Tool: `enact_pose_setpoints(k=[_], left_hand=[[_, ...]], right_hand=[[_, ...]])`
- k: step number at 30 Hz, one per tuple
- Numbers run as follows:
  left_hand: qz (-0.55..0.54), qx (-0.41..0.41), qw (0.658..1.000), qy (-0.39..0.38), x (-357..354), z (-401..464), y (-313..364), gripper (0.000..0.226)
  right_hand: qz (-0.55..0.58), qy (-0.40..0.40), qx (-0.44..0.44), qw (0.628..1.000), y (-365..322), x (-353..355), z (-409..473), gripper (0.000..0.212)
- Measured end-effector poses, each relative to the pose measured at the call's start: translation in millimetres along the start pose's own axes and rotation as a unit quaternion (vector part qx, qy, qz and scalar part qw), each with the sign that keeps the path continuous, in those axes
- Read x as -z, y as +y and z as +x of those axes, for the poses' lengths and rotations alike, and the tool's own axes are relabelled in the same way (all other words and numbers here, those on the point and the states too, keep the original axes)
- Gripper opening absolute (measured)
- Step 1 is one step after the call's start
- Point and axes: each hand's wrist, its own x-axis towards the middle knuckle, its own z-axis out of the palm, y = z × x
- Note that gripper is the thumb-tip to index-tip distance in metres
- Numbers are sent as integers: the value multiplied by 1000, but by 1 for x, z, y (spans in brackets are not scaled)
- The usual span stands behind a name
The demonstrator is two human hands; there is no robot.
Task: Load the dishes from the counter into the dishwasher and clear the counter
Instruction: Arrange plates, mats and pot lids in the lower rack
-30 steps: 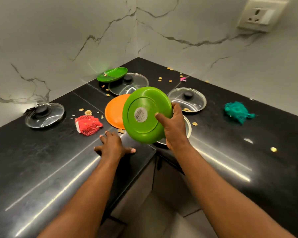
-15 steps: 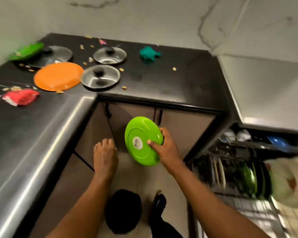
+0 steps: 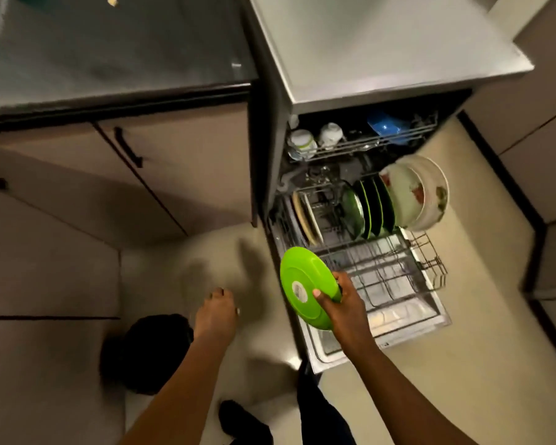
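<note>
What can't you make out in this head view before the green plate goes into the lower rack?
- Counter: cut off by the top edge, so any dishes left on it are out of sight.
- Upper rack: mostly under the dishwasher top, contents dark.
- Green plate: only its underside shows; the right hand covers one rim, and the sticker is too small to read.
- Left hand: blurred, finger pose unclear.
</note>
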Motion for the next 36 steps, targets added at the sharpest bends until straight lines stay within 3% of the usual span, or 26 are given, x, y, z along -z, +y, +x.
enact_pose_setpoints(k=[7, 14, 25, 30, 34, 36], left_hand=[[-45, -26, 997, -64, -54, 74, 114, 46], [-45, -118, 992, -28, -103, 165, 190, 60], [119, -112, 983, -89, -198, 266, 199, 98], [142, -118, 983, 13, -227, 273, 191, 101], [139, -133, 981, 4, -237, 277, 191, 126], [134, -137, 981, 3, -238, 277, 190, 113]], right_hand=[[14, 30, -24, 999, 74, 62, 75, 24], [-35, 29, 26, 999, 126, 68, 173, 22], [-50, 71, 76, 993, 200, 10, 314, 25], [-79, 80, 84, 990, 211, -13, 346, 28], [-114, 71, 21, 991, 212, -14, 375, 33], [-148, 47, -12, 988, 215, -14, 390, 39]])
